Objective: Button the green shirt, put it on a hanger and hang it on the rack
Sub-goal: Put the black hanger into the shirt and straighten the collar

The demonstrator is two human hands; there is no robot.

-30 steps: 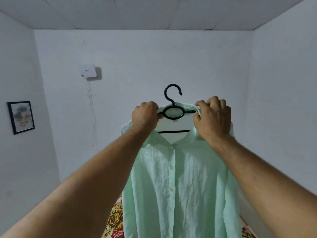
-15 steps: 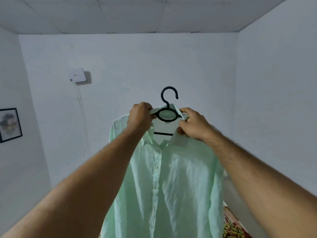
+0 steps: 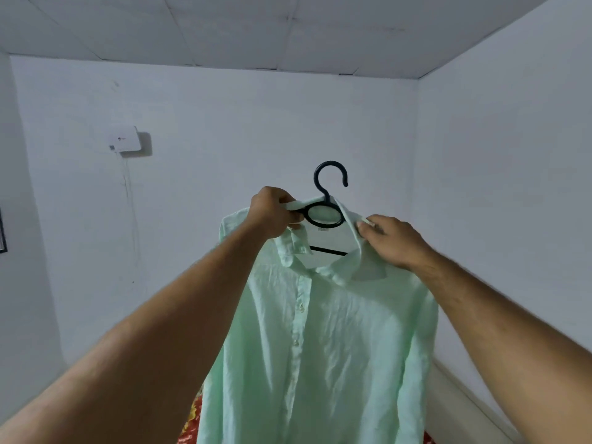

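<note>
A pale green shirt [image 3: 320,341] hangs buttoned down its front on a black plastic hanger [image 3: 326,200], held up in front of me at chest height. The hanger's hook points up and its ring and lower bar show in the open neck. My left hand [image 3: 272,213] grips the hanger's left side together with the collar. My right hand [image 3: 390,238] pinches the right collar flap, a little lower than the left hand. No rack is in view.
White walls close in on three sides, with the corner of the right wall [image 3: 416,155] near the shirt. A small white box [image 3: 123,139] with a cable is mounted on the back wall. A floral cloth [image 3: 192,421] shows at the bottom, below the shirt.
The view has swung to the right, so the picture frame on the left wall has almost left the view. My right hand has slid from the hanger's right shoulder down onto the collar flap.
</note>
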